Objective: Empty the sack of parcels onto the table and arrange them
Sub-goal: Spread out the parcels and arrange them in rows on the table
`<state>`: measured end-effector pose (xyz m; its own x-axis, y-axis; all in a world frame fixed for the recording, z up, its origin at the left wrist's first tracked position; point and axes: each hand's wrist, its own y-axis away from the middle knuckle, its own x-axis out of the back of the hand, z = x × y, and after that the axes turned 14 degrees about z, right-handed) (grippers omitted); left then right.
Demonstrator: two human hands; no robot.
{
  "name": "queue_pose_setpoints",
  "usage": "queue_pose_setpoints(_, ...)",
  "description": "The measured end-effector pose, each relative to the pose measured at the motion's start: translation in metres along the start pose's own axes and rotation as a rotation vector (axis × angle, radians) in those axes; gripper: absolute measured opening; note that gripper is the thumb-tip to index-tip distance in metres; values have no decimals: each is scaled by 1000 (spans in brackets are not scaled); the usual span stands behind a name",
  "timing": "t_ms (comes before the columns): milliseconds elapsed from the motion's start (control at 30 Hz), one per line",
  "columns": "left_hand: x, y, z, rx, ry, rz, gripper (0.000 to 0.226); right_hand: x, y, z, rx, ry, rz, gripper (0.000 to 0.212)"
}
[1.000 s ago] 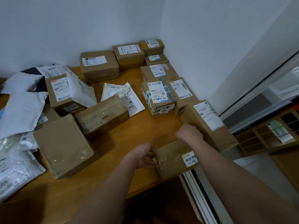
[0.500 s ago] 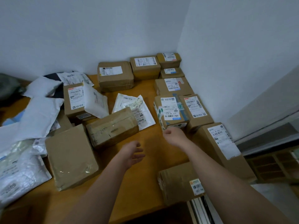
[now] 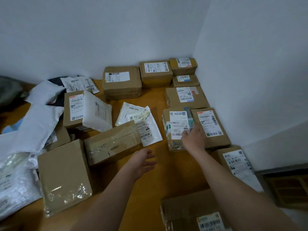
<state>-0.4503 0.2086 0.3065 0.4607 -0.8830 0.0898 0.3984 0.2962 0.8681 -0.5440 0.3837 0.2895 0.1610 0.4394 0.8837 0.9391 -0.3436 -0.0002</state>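
Note:
Brown cardboard parcels lie on a wooden table [image 3: 168, 165]. A row of them runs along the right wall and the back corner. My right hand [image 3: 194, 137] rests with spread fingers on the near end of a taped parcel with a white label [image 3: 175, 124], beside another labelled box [image 3: 211, 127]. My left hand [image 3: 143, 161] hovers open, palm up, over bare table just right of a long tilted box [image 3: 113, 144]. The small box with a barcode label [image 3: 191, 214] sits at the near table edge, under my right forearm.
White plastic mailers [image 3: 33, 124] and bubble bags [image 3: 15, 185] are heaped at the left. A flat brown box [image 3: 65, 175] lies front left. Flat white envelopes [image 3: 140, 124] lie mid-table. White walls close the back and right. A wooden shelf [image 3: 286, 190] is lower right.
Both hands let go of the small barcode box at the near edge. My right hand reached forward onto the white-labelled parcel; my left hand opened and moved toward the middle.

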Motion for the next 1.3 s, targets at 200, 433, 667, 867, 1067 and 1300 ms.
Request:
queue_pose_setpoints(200, -18, -4, 6, -23, -36, 44, 13, 9, -11, 3, 100, 76, 102, 32)
queue_pose_setpoints(433, -23, -4, 6, -32, -18, 41, 8, 4, -23, -4, 199, 70, -135, 45)
queue_pose_setpoints(667, -14, -10, -7, 7, -102, 118, 25, 8, -17, 5, 181, 144, -158, 42)
queue_pose_setpoints(867, -17, -4, -21, 30, -192, 20, 32, 12, -1, 12, 29, 395, -446, 56)
queue_pose_setpoints(1067, -20, 5, -32, 37, -193, -34, 30, 22, 14, 22, -76, 351, -504, 49)
queue_pose_setpoints(1300, -25, 17, -35, 36, -210, -119, 29, 43, 13, 18, -37, 426, -497, 31)
